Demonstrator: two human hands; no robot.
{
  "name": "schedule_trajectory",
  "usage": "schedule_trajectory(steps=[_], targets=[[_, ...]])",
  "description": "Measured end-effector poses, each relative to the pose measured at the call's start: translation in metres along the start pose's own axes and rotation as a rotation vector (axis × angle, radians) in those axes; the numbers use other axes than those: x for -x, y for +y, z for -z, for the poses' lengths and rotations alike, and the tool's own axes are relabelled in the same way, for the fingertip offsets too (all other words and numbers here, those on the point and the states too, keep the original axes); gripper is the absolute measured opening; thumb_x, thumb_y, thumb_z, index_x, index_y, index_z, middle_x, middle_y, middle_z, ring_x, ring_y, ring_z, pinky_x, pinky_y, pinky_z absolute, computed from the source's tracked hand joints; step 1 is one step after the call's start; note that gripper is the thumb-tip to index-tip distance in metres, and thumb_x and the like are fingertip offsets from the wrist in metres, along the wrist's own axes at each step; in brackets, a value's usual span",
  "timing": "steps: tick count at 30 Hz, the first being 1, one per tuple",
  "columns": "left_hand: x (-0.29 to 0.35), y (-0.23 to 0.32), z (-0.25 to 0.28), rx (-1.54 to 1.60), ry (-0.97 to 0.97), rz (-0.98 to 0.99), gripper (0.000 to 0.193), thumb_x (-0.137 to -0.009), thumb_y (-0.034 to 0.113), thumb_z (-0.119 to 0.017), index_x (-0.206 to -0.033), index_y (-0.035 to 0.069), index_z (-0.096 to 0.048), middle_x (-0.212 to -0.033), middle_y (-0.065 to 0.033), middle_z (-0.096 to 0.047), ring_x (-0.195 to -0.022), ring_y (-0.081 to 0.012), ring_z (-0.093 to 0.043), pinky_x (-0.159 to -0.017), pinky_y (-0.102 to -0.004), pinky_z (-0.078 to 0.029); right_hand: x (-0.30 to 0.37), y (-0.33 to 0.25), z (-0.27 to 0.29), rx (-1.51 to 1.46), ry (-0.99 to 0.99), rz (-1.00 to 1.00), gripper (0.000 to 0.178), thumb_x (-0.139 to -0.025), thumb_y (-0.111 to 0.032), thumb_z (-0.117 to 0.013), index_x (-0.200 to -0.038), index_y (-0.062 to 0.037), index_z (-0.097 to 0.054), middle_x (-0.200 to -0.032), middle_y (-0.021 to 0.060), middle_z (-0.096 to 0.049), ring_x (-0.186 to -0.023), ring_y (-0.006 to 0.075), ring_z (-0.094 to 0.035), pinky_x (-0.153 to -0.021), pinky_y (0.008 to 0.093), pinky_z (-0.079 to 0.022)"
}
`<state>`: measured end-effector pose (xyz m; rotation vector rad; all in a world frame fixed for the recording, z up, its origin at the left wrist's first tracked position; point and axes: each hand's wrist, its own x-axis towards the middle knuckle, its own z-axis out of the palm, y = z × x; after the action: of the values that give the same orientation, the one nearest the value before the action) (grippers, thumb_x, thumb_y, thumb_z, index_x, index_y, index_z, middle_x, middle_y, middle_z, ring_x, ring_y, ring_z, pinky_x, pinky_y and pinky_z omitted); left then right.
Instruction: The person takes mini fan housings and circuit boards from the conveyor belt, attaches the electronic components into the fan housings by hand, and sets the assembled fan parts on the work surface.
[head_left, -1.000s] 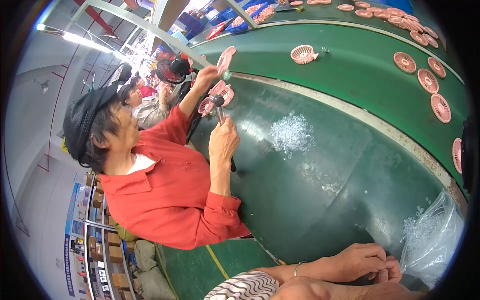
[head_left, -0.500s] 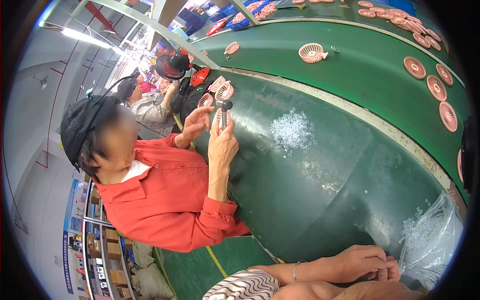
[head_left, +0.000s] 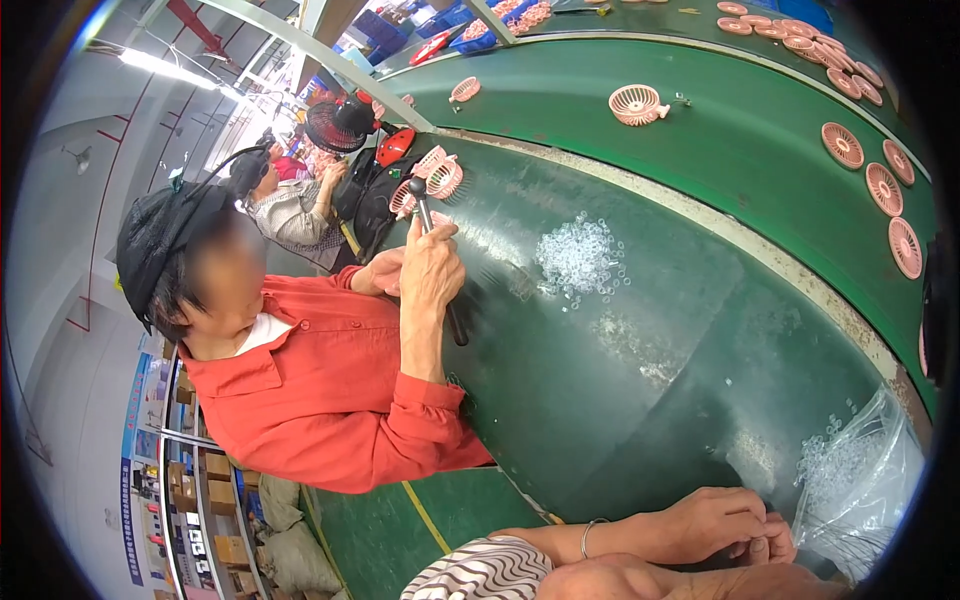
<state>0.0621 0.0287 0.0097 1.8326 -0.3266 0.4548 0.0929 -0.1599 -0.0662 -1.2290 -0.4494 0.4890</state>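
At the lower right, near the table edge, my left hand [head_left: 715,522] and my right hand [head_left: 772,548] meet with their fingers bent and pressed together. A thin bracelet circles my left wrist. What the fingers hold, if anything, is hidden. Just beyond them lies a clear plastic bag [head_left: 880,480], with small clear rings [head_left: 835,462] in and around its mouth. Another heap of clear rings [head_left: 580,255] sits mid-table. Across from me, a co-worker's hand [head_left: 432,268] grips a dark hammer-like tool [head_left: 424,208] with a rounded head.
A green conveyor belt [head_left: 740,130] runs behind the dark green table [head_left: 650,350], carrying pink slotted round covers [head_left: 637,105]. More pink parts [head_left: 442,178] stand by the co-worker in red [head_left: 330,400]. A black fan [head_left: 338,125] is behind them.
The co-worker's hand has lowered slightly and the tool has tilted, its handle now showing below the hand. Pink covers on the belt have shifted slightly right. My hands stay together.
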Motion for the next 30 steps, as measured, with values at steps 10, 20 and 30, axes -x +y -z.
schedule_trajectory(steps=[10, 20, 30], targets=[[0.002, 0.002, 0.000, 0.025, -0.011, 0.054, 0.016, -0.074, 0.002, -0.058, -0.090, 0.000, -0.059, -0.092, -0.0085, -0.057, -0.077, -0.0239, -0.059, -0.065, -0.0313, -0.049, -0.006, -0.011, -0.013, -0.036, 0.110, 0.030, 0.019, -0.090, -0.016, -0.052, -0.081, 0.0009, -0.055, -0.065, 0.0067, -0.048, -0.050, 0.0106, -0.046, -0.048, 0.0224, -0.039], [-0.001, -0.003, 0.000, -0.013, -0.062, 0.036, 0.018, -0.074, 0.002, -0.056, -0.091, 0.001, -0.057, -0.095, -0.0093, -0.056, -0.081, -0.0245, -0.058, -0.068, -0.0316, -0.049, -0.008, -0.017, -0.016, -0.069, 0.107, -0.014, 0.018, -0.090, -0.015, -0.052, -0.085, 0.0015, -0.057, -0.069, 0.0072, -0.050, -0.052, 0.0117, -0.047, -0.048, 0.0225, -0.039], [-0.002, -0.003, 0.016, -0.076, 0.193, 0.166, 0.012, -0.076, 0.000, -0.061, -0.088, 0.001, -0.058, -0.082, -0.0122, -0.060, -0.074, -0.0296, -0.059, -0.063, -0.0352, -0.048, -0.006, -0.027, -0.030, -0.105, 0.186, -0.096, 0.013, -0.088, -0.010, -0.052, -0.094, 0.0010, -0.056, -0.081, 0.0098, -0.052, -0.053, 0.0117, -0.047, -0.048, 0.0228, -0.042]])
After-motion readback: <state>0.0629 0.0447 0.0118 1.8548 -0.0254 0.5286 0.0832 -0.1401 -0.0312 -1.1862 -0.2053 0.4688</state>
